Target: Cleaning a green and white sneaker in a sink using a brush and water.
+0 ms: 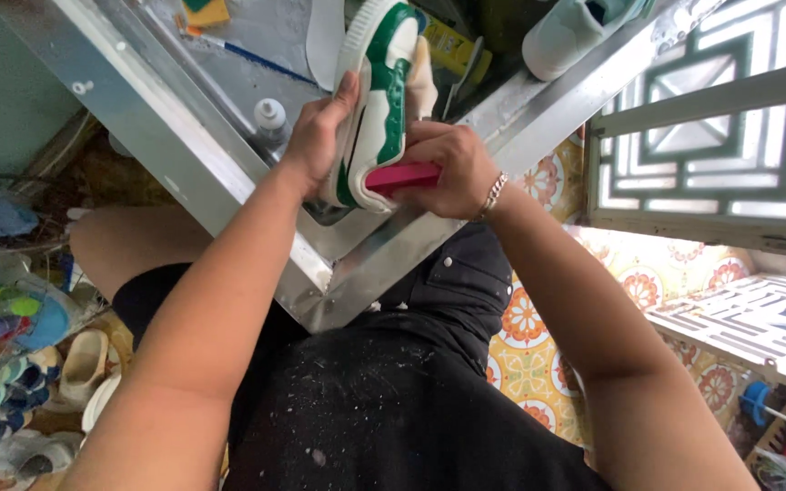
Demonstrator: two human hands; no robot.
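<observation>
My left hand grips a white and green sneaker by its sole side, holding it on edge over the corner of a metal table. My right hand is closed on a pink block-shaped tool pressed against the heel end of the sneaker. A silver bracelet sits on my right wrist. My lap in dark, dust-speckled clothing fills the lower middle.
On the table lie a small white bottle, a blue-handled brush, a yellow sponge and another white shoe. Shoes and coloured items pile at left. A patterned grille and tiled floor are right.
</observation>
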